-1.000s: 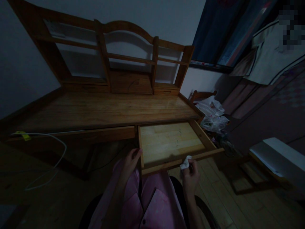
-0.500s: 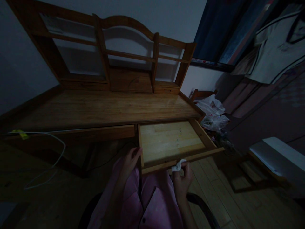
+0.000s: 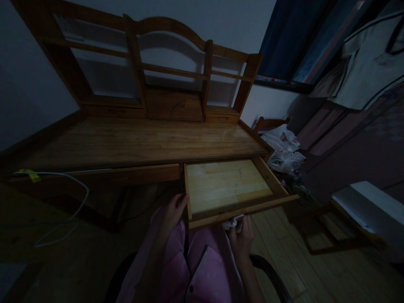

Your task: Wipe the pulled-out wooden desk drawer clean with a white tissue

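While my left hand (image 3: pixel 172 212) touches the drawer (image 3: pixel 268 205), grip unclear, my right hand (image 3: pixel 242 237) pinches a white wad (image 3: pixel 232 222): likely soft, light, best held bunched.

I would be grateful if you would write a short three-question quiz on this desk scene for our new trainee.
1. True or false: the right hand holds a white wipe.

2. Multiple choice: at which part of the pulled-out drawer is the left hand?
A) Its back edge
B) Its left side
C) Its right side

3. Fill in the blank: the tag by the white cable, at the left of the desk, is ____ in colour.

Key: 1. True; 2. B; 3. yellow.
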{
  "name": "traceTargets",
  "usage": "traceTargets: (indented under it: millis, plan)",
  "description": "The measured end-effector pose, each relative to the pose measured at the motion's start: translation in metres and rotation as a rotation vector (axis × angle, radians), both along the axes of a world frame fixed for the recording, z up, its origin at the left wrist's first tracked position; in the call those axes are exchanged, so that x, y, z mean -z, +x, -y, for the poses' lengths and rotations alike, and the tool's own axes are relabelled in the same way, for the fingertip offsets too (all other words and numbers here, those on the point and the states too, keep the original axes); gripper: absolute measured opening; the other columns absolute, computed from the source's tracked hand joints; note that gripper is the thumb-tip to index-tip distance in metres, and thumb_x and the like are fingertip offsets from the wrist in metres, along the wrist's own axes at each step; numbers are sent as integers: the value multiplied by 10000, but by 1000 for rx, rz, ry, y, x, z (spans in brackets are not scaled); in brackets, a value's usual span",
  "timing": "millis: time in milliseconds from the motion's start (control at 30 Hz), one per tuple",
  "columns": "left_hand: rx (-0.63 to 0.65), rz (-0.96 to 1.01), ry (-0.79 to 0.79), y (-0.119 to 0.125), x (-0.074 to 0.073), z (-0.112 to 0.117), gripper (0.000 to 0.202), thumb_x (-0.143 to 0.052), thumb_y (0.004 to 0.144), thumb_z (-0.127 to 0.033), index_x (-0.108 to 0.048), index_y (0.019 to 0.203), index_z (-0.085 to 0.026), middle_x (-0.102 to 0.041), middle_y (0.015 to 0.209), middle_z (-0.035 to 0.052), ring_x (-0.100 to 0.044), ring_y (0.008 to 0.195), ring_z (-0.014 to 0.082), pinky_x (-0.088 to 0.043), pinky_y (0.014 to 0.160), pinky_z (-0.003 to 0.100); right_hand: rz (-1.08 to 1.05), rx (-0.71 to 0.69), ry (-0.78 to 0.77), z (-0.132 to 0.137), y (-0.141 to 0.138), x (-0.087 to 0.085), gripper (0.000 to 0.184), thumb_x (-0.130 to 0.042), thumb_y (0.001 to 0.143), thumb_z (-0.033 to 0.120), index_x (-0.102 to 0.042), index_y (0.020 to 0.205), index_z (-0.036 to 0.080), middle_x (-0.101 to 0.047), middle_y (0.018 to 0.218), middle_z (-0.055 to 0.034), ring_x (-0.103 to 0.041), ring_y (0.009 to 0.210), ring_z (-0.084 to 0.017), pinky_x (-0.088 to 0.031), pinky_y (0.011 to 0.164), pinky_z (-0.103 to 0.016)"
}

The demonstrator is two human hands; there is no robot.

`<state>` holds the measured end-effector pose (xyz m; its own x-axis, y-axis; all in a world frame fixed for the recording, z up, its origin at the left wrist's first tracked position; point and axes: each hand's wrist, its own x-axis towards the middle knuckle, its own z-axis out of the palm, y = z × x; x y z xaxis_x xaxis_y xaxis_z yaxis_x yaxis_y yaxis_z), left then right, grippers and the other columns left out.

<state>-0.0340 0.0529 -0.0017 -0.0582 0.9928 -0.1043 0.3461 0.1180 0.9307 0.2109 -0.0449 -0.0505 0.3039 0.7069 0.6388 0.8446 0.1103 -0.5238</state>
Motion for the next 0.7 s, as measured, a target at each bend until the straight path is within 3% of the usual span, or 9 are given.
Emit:
traceTargets:
  millis: [333, 467, 600, 700]
  plan:
    - [2, 14, 25, -1, 7, -1, 469, -502, 844, -551, -657, 1079, -177, -701, 1195, 110, -636, 1139, 237, -458, 998, 327, 55, -4, -70, -3, 30, 16, 130, -501, 791, 206, -530, 917, 209, -579, 884, -81, -549, 853, -252, -445, 723, -370]
    - [4, -2, -16, -1, 2, 0, 461, -513, 838, -544, -660, 1079, -180, -702, 1202, 102, -636, 1143, 235, -462, 993, 313, -56, 63, -61, -4, 39, 23, 131, -517, 783, 240, -542, 907, 206, -598, 886, -72, -557, 851, -243, -437, 743, -365]
    - [5, 23, -5, -1, 5, -1, 469, -510, 839, -551, -652, 1088, -181, -699, 1210, 103, -628, 1156, 238, -453, 1008, 326, -209, 114, -51, -5, 40, 28, 68, -543, 778, 278, -529, 778, 212, -583, 785, -28, -543, 768, -211, -416, 722, -337]
    - [4, 18, -18, -1, 6, -1, 466, -510, 845, -547, -649, 1096, -180, -700, 1205, 107, -632, 1146, 241, -455, 1010, 344, -458, 125, -24, -8, 41, 33, 91, -584, 722, 284, -532, 729, 210, -589, 727, -1, -543, 712, -189, -419, 680, -311]
